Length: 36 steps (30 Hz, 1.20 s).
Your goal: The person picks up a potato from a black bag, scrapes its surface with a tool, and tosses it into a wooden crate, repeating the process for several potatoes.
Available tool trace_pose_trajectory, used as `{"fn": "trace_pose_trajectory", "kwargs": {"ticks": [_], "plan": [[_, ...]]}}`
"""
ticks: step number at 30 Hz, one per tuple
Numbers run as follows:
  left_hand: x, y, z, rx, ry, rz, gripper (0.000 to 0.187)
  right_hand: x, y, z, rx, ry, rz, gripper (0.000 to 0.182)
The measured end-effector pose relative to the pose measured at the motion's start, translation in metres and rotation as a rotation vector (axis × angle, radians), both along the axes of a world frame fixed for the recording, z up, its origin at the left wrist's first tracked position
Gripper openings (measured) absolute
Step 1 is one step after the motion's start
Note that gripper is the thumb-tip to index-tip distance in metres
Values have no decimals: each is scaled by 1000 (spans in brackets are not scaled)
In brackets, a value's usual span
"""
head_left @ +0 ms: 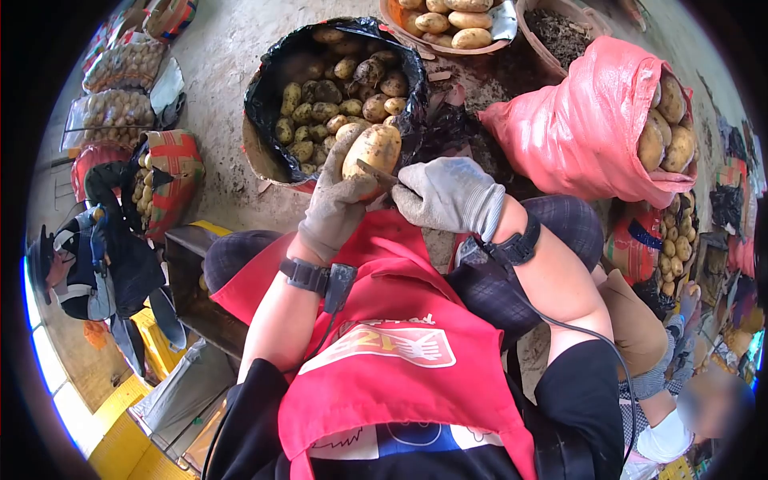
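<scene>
My left hand [336, 200], in a grey glove, is wrapped round a large yellow potato [373, 152] with dirt specks. A small knife [374, 173] is gripped in my right hand [452, 196], also gloved, and its blade lies against the lower part of the potato. Both hands are close together above my red apron [384, 280]. Just beyond them stands a round container lined with black plastic [258, 96], holding several potatoes [324, 112], some of them dark with soil.
A pink sack [568, 120] of potatoes lies at the right. Behind are a basin of potatoes [472, 38] and a basin of dark scraps [560, 36]. More sacks [172, 180] stand at left. A person [128, 248] is at left, another [664, 400] at right.
</scene>
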<state>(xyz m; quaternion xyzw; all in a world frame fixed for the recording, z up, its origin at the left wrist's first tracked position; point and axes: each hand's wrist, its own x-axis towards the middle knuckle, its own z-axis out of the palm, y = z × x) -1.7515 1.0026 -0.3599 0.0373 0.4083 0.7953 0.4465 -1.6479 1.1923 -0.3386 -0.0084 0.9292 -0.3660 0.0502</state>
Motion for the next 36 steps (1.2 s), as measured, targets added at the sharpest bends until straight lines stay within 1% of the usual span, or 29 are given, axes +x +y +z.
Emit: {"fn": "trace_pose_trajectory", "kwargs": {"ticks": [2,4,5,6,7,8,9,10,11,12,13,14,15,16,18,20,21,22,24,25,26,28,29,30,31,32,33,34,36], "plan": [[1,-3,0,-6,21,-17,84,0,3,-3,-13,-4,-22,37],[-6,-6,0,-32,81,-14,86,-6,12,-4,-364,30,-410,44],[-9,-8,4,-103,241,-64,88,-9,19,16,-531,-168,-508,45],[-12,-8,7,-172,403,-114,90,-11,17,8,-831,-97,-528,39],[-7,-3,10,-251,714,-18,96,-10,16,9,-1045,-145,-488,38],[-4,0,16,-248,714,-21,96,-10,14,10,-1260,-198,-437,39],[-2,3,24,-227,676,42,97,-13,13,11,-1244,-180,-470,46],[-1,4,28,-207,637,108,99,-14,13,11,-1242,-180,-466,46],[-9,-3,27,-164,398,11,97,-14,12,12,-1232,-104,-440,48],[-8,-7,25,-167,400,21,97,-14,10,12,-1222,-30,-410,50],[-9,-8,24,-139,238,-25,97,-13,7,10,-1233,-20,-393,56],[-9,-10,23,-110,74,-74,98,-13,6,10,-1234,-23,-383,56],[-8,-11,20,-112,75,-66,98,-12,6,10,-1200,-21,-355,57],[-7,-11,18,-119,175,-11,95,-12,6,10,-1166,-19,-325,58],[-7,-12,16,-138,377,104,94,-14,4,6,-1191,-61,-312,59],[-10,-13,15,-124,393,93,96,-15,-2,-1,-1075,-19,-363,58],[-10,-14,13,-115,391,101,95,-16,-7,-5,-1044,80,-344,56],[-11,-15,14,-103,390,108,93,-14,-6,-5,-1041,84,-341,56],[-16,-26,36,-129,354,86,89,-9,-2,12,-1110,-154,-329,54],[-24,-38,47,-210,460,131,88,-8,-4,23,-1144,-184,-392,55],[-33,-56,59,-297,561,174,87,-5,-1,17,-1069,-189,-463,54],[-70,-111,92,-464,832,245,80,-2,3,7,-1231,-189,-692,46],[-85,-143,102,-470,788,314,77,-2,10,-14,-1228,-216,-811,38],[-97,-177,111,-474,745,381,75,-2,20,-44,-1447,-235,-930,33],[-109,-221,104,-579,853,460,72,3,25,-61,-1558,-198,-949,30],[-116,-268,85,-684,961,540,70,5,27,-68,-1670,-160,-966,27],[-119,-314,63,-815,871,585,70,3,20,-60,-1697,-139,-1044,21],[-114,-356,35,-946,774,627,71,-1,17,-57,-1699,-141,-1042,21],[-77,-426,-27,-1164,436,639,70,-5,12,-58,-1704,-231,-960,20]]}}
